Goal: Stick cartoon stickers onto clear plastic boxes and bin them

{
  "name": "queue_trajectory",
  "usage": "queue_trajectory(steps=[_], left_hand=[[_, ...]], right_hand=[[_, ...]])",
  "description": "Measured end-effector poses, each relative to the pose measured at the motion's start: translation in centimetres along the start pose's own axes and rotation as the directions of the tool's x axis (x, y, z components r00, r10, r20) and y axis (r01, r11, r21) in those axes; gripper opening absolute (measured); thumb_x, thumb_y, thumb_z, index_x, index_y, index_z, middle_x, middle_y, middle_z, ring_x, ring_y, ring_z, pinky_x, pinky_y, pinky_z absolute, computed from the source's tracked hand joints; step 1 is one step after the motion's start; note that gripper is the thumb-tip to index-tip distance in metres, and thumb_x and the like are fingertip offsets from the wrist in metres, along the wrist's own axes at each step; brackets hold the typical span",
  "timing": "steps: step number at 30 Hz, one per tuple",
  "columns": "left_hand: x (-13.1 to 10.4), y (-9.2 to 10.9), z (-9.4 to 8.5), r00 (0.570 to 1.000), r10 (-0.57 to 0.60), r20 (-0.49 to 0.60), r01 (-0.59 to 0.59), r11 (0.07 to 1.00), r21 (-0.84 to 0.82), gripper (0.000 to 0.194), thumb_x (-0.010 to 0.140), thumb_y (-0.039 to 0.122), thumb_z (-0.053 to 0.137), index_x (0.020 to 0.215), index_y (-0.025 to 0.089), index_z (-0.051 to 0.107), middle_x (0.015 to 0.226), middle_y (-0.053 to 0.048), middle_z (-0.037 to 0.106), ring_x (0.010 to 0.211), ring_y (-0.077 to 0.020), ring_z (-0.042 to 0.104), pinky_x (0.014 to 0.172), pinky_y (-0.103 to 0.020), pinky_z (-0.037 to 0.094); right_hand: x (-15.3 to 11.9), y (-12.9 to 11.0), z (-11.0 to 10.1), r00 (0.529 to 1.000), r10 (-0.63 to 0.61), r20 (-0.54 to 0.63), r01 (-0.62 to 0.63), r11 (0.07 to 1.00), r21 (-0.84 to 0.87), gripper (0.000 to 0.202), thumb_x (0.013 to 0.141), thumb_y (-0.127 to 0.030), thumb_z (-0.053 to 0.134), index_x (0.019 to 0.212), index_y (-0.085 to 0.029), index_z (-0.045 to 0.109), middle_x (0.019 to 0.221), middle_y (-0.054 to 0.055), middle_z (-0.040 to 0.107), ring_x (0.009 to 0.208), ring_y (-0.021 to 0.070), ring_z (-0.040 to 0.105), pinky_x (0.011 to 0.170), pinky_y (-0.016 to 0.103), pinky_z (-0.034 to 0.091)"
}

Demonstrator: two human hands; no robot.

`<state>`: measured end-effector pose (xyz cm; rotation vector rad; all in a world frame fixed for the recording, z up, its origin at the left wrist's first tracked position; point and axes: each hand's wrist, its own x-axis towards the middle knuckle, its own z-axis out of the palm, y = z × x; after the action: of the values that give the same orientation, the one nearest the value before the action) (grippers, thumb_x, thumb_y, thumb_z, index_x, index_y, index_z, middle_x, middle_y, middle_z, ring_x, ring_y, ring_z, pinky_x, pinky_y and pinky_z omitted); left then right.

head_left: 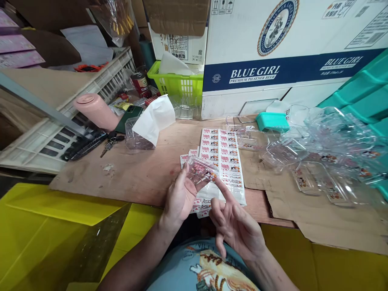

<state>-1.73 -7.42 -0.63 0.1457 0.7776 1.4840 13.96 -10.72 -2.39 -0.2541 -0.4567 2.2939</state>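
My left hand [181, 198] grips a small clear plastic box [201, 170], held tilted above the table. A sticker with pink lettering and a cartoon cat shows on the box. My right hand [235, 222] has its index finger stretched to the sticker's right end, by the cat; the other fingers are loosely curled, with nothing seen in them. Just behind the box lie sticker sheets [230, 155] in a stack, printed with rows of the same cat design. More sheets stick out under my left hand.
Clear plastic boxes [303, 141], several with stickers, pile up on cardboard [291, 206] at the right, near a turquoise box [273, 122]. A pink bottle [95, 111], keys [111, 142] and a green basket [178, 83] stand left and behind. A large beer carton [242, 97] closes off the back.
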Motion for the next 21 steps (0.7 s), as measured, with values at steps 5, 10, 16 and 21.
queue_trajectory(steps=[5, 10, 16, 21], left_hand=[[0.03, 0.07, -0.09, 1.000, -0.004, 0.003, 0.004, 1.000, 0.007, 0.029, 0.097, 0.034, 0.052, 0.119, 0.020, 0.065, 0.111, -0.007, 0.074, 0.113, -0.0232, 0.066, 0.099, -0.045, 0.053], [0.12, 0.09, -0.48, 1.000, -0.010, 0.028, 0.010, 1.000, 0.019, 0.030, 0.095, 0.036, 0.056, 0.117, 0.019, 0.066, 0.116, -0.008, 0.072, 0.108, -0.0227, 0.068, 0.097, -0.044, 0.053], [0.26, -0.12, -0.78, 0.998, 0.054, -0.007, -0.054, 0.996, 0.070, 0.019, 0.088, 0.033, 0.066, 0.101, 0.019, 0.070, 0.109, -0.005, 0.074, 0.102, -0.0234, 0.070, 0.092, -0.044, 0.056], [0.29, -0.04, -0.60, 0.999, 0.044, -0.031, -0.042, 0.996, 0.076, 0.021, 0.087, 0.033, 0.068, 0.102, 0.018, 0.071, 0.112, -0.006, 0.074, 0.106, -0.0247, 0.069, 0.092, -0.042, 0.056]], right_hand=[[0.20, -0.03, 0.11, 1.000, 0.002, -0.021, -0.002, 1.000, -0.015, 0.062, 0.095, -0.033, 0.055, 0.152, -0.035, 0.029, 0.081, -0.003, 0.055, 0.052, 0.0041, 0.035, 0.049, 0.025, 0.061], [0.17, -0.08, 0.33, 0.998, 0.007, -0.057, -0.010, 0.998, -0.063, 0.064, 0.095, -0.034, 0.055, 0.153, -0.034, 0.028, 0.079, -0.003, 0.054, 0.052, 0.0051, 0.036, 0.048, 0.026, 0.061], [0.27, -0.26, 0.78, 0.995, 0.015, -0.100, -0.028, 0.991, -0.129, 0.071, 0.093, -0.037, 0.058, 0.155, -0.035, 0.022, 0.076, -0.003, 0.052, 0.056, 0.0080, 0.038, 0.047, 0.026, 0.060], [0.33, -0.41, 0.80, 0.992, -0.007, -0.127, -0.014, 0.988, -0.156, 0.070, 0.093, -0.037, 0.058, 0.155, -0.033, 0.024, 0.077, -0.003, 0.053, 0.056, 0.0084, 0.039, 0.047, 0.028, 0.059]])
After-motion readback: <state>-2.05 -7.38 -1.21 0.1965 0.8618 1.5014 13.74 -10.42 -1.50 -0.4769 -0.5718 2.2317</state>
